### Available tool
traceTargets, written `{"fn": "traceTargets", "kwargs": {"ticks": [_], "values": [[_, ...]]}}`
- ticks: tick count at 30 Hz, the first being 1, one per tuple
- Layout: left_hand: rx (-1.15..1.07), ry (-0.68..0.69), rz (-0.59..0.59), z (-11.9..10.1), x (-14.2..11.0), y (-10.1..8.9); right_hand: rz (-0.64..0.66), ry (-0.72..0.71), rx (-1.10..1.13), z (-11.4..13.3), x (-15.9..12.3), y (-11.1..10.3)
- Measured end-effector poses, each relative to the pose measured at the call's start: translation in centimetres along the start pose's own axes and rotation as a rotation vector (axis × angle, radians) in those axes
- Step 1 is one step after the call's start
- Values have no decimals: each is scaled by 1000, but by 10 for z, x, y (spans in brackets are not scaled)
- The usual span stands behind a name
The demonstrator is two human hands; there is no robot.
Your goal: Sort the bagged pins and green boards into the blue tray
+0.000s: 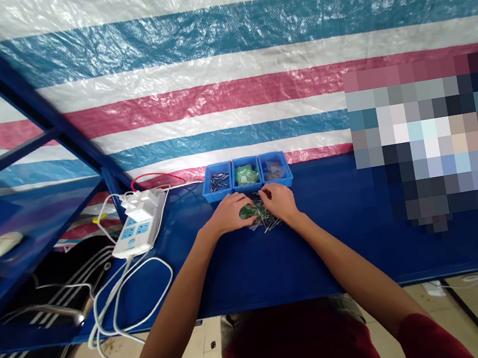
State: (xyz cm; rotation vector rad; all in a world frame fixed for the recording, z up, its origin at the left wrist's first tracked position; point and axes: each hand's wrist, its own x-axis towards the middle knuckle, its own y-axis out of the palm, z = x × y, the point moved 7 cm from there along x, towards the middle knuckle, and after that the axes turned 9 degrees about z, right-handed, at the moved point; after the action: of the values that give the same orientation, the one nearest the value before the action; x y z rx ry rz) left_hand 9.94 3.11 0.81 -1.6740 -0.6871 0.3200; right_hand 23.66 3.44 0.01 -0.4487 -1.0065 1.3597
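Rods of thin silvery metal lay with green plastic packets on the blue desk between the left hand and the right hand, nearer the right, the clearest of them slanting away rightward. On my feed, the left curled over the packets and the right bent inward just beyond the rods; I couldn't tell whether either gripped anything.

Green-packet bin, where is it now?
In the head view, the green-packet bin is the middle of three, between the metal-piece bin on the left and another bin on the right, just beyond the left hand and right hand.
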Motion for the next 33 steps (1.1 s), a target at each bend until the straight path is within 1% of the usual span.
{"fn": "traceTargets", "kwargs": {"ticks": [5,8,11,16,20,27,33], "values": [[24,8,-93,1,-1,-2,-23,-12,18,0,-1,-1],[44,-26,-200,6,-3,-6,-51,-40,33,3,-2,-4],[29,-60,-294,10,-5,-11,-72,-99,94,8,-3,-10],[-128,-115,-421,12,-10,-20,11,-248,180,20,-5,-6],[-259,-151,-432,14,-10,-20,22,-316,214,23,-6,-1],[-441,-248,-501,23,-13,-20,-21,-271,256,18,-5,-1],[-634,-249,-508,29,-10,-16,-33,-273,299,19,-7,-1]]}}
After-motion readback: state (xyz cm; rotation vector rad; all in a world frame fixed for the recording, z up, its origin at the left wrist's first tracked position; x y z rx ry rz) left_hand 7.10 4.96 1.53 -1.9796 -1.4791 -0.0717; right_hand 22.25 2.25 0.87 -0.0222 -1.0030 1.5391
